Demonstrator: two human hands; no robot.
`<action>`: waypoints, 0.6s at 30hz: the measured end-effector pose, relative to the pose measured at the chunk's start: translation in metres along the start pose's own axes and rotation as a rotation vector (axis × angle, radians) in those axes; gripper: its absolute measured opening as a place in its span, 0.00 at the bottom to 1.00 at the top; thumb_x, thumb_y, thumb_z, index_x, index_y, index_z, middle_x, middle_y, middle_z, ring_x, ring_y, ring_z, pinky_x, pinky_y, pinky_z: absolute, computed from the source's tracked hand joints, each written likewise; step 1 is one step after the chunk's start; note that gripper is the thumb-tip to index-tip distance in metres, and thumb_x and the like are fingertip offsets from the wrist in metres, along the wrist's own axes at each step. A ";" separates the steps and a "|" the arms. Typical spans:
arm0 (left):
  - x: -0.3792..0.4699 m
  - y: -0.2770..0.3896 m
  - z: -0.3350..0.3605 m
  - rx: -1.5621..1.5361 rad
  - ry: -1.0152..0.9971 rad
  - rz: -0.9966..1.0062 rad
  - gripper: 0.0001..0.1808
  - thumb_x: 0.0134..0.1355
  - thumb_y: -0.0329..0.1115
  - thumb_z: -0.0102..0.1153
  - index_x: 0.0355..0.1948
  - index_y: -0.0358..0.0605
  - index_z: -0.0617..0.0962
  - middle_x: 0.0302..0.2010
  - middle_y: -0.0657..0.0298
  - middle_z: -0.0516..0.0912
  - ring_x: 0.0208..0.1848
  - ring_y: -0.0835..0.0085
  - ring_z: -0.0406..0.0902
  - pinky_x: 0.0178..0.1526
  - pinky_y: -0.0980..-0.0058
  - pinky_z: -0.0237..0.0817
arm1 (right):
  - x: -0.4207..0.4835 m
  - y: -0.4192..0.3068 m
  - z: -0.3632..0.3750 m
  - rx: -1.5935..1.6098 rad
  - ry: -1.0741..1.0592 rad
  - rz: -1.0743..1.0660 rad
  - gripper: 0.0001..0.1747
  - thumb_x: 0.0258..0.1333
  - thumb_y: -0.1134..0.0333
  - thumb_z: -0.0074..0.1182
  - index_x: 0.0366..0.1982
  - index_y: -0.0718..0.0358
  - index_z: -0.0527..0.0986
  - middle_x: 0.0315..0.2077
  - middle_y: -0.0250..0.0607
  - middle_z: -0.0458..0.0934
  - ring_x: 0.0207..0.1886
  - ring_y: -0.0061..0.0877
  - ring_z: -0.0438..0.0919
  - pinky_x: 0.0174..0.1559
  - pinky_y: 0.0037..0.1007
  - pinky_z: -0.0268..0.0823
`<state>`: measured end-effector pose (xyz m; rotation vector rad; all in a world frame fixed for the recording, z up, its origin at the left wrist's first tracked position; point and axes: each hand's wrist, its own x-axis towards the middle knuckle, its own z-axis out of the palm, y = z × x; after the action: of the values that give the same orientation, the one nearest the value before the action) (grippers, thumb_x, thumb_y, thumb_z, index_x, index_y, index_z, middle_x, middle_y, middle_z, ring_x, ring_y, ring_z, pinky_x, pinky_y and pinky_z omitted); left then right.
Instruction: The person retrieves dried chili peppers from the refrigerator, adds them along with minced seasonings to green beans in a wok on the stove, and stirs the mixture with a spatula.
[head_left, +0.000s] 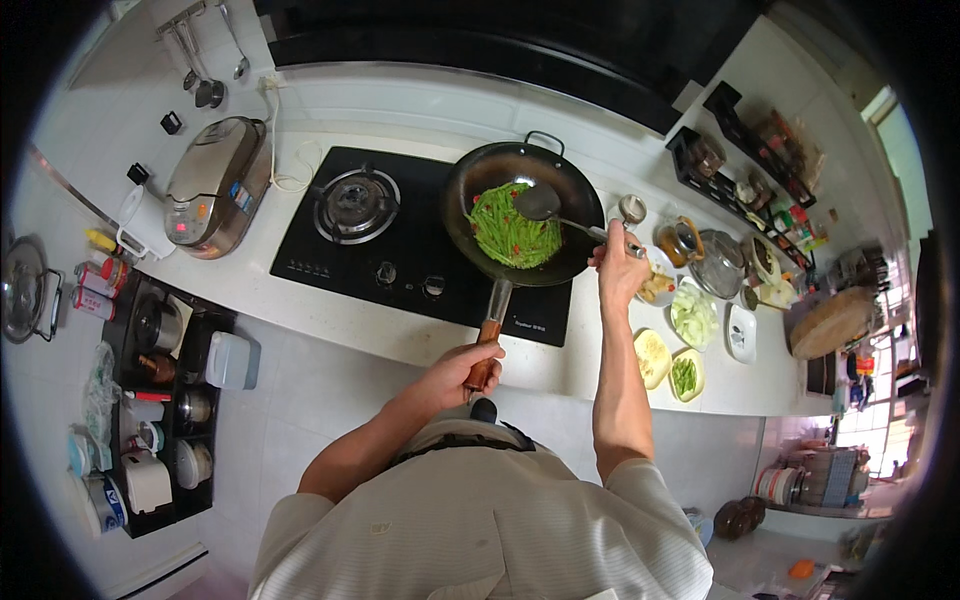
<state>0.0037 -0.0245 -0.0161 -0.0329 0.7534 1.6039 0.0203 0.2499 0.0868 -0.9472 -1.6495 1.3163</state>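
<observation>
My left hand (465, 373) is wrapped around the wooden handle (489, 331) of a dark wok (577, 240). The wok sits over the right side of a black glass gas hob (345, 274). Green beans (511, 232), cut long and mixed with bits of red chilli, lie in its left half. In my right hand (621, 266) is the handle of a metal cooking ladle or spatula (538, 202). Its dark head rests at the upper right edge of the beans; I cannot tell whether it touches them.
A rice cooker (217, 187) stands left of the bare burner (356, 204). Right of the wok are a plate of pale green slices (694, 315), a dish of green pieces (685, 376), a yellow dish (652, 358), a white dish (741, 334) and a glass lid (718, 262).
</observation>
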 end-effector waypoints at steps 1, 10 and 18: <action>-0.001 0.001 0.002 0.007 0.011 -0.012 0.14 0.72 0.43 0.53 0.46 0.42 0.76 0.30 0.63 0.80 0.28 0.75 0.78 0.31 0.77 0.69 | 0.001 0.001 0.003 0.021 0.006 -0.001 0.22 0.65 0.55 0.58 0.30 0.72 0.80 0.16 0.39 0.76 0.16 0.21 0.74 0.20 0.24 0.66; -0.004 0.003 0.004 0.008 0.024 -0.016 0.13 0.72 0.43 0.54 0.44 0.43 0.77 0.30 0.64 0.80 0.29 0.76 0.78 0.31 0.77 0.69 | 0.011 0.009 0.020 0.067 0.008 0.027 0.24 0.65 0.52 0.57 0.28 0.69 0.77 0.16 0.39 0.78 0.15 0.22 0.76 0.18 0.24 0.65; -0.004 0.003 0.004 0.012 0.030 -0.024 0.13 0.72 0.42 0.54 0.44 0.43 0.77 0.30 0.63 0.80 0.29 0.75 0.78 0.31 0.76 0.69 | 0.012 0.015 0.026 0.114 -0.052 0.103 0.21 0.65 0.53 0.59 0.31 0.68 0.78 0.16 0.38 0.78 0.15 0.22 0.76 0.18 0.24 0.64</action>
<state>0.0033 -0.0257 -0.0099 -0.0575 0.7827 1.5794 -0.0069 0.2539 0.0700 -0.9468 -1.5645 1.4995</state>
